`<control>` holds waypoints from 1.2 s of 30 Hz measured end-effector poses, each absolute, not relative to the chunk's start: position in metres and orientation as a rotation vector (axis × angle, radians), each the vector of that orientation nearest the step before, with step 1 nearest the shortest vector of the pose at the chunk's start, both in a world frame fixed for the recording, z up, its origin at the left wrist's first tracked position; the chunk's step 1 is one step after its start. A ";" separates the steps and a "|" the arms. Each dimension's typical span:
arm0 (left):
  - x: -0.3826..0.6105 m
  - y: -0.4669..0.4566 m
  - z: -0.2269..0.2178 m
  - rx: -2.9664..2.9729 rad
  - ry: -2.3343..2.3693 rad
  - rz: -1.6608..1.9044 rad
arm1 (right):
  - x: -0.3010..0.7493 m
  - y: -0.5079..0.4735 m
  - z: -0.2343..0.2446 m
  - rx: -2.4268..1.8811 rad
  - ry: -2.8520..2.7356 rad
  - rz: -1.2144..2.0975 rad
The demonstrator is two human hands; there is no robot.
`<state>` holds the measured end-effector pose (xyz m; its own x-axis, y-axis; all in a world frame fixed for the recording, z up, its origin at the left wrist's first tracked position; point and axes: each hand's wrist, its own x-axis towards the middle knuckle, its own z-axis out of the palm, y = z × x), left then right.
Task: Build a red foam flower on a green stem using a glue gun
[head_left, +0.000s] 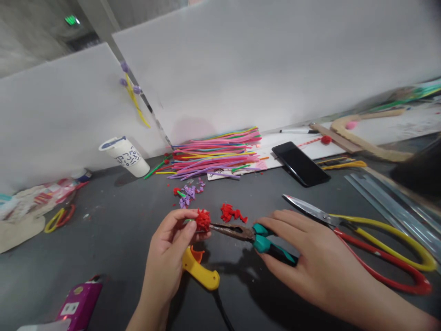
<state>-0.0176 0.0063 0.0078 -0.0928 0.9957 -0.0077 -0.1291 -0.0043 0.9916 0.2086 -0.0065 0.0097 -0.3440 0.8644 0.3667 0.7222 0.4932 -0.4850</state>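
Observation:
Between the thumb and fingers of my left hand (168,248) is a red fuzzy flower (203,220) with a bit of green stem. My right hand (303,248) is closed round the teal and black handles of needle-nose pliers (241,232). The tips of the pliers point left and meet the flower's right side; whether they pinch a piece of it I cannot tell. Just behind lies a small heap of red fuzzy pieces (230,213). Below my left hand rests a yellow glue gun (201,271) with a black cord, partly hidden by the hand.
Large scissors (330,219) lie right of my right hand, near a black phone (299,163). Pink, purple and yellow pipe cleaners (213,156) are piled against the white partition. A white cup (126,157) stands back left. Purple scraps (188,195) and a magenta box (79,301) lie left.

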 end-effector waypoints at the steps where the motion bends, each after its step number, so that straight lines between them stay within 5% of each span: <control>1: -0.017 0.006 0.008 1.072 1.186 1.347 | 0.208 -0.007 0.010 -1.306 -2.164 0.338; 36: -0.012 0.001 0.004 0.978 1.247 1.260 | 0.208 -0.007 0.006 -1.294 -2.177 0.163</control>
